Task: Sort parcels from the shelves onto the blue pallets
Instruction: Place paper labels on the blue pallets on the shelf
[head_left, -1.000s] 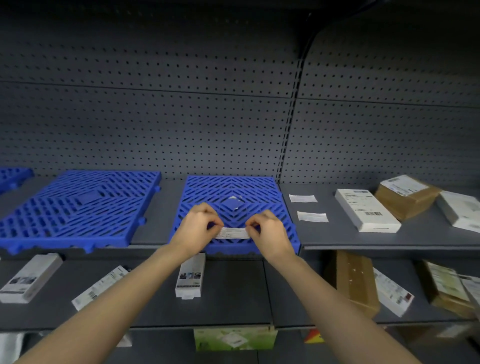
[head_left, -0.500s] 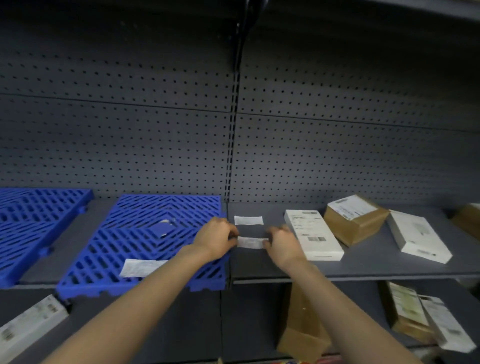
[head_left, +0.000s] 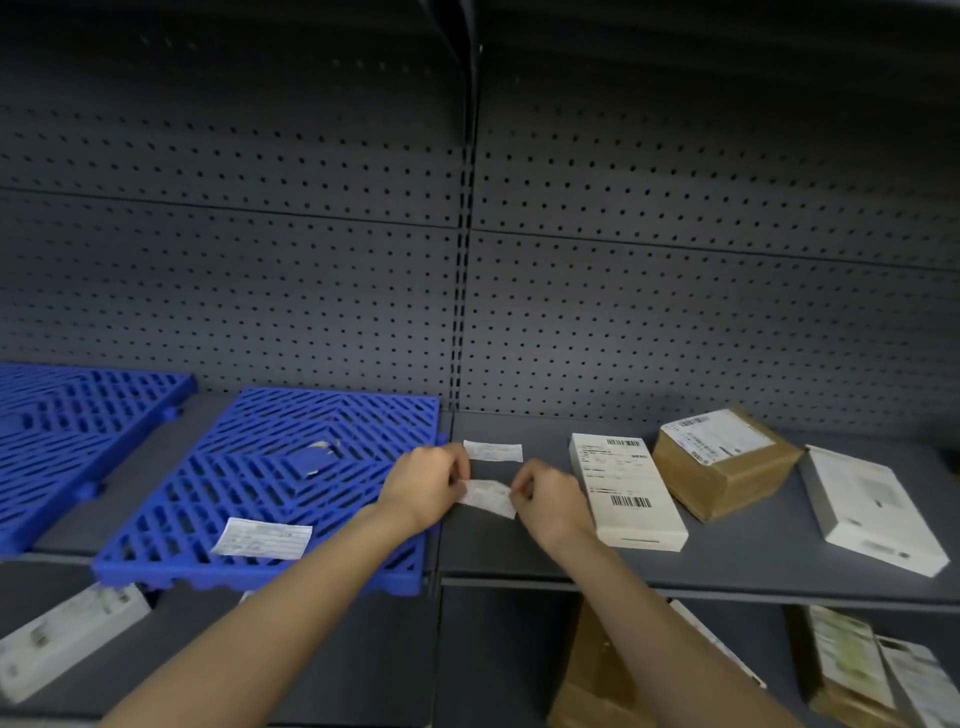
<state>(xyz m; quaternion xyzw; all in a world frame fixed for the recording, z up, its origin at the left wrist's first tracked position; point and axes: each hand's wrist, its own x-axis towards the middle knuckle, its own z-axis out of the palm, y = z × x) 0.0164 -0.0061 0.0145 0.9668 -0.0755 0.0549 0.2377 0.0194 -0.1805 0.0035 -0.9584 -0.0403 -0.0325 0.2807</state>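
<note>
My left hand (head_left: 426, 486) and my right hand (head_left: 550, 501) pinch the two ends of a small white paper slip (head_left: 487, 498) just above the grey shelf (head_left: 519, 551), right of a blue pallet (head_left: 208, 493). A larger white label (head_left: 262, 538) lies on that pallet's front edge. Another slip (head_left: 492, 450) lies on the shelf behind my hands. Parcels sit to the right: a white flat box with barcodes (head_left: 626, 491), a brown cardboard box (head_left: 724, 462) and a white box (head_left: 872, 509).
A second blue pallet (head_left: 62, 441) lies at far left. The lower shelf holds a white box (head_left: 67, 636) at left and brown and white parcels (head_left: 852, 670) at right. Grey pegboard (head_left: 675, 312) backs the shelves.
The view swung right. Both hands left the larger label lying on the pallet's front edge, moved right onto the shelf and took hold of a small slip, now lifted and tilted.
</note>
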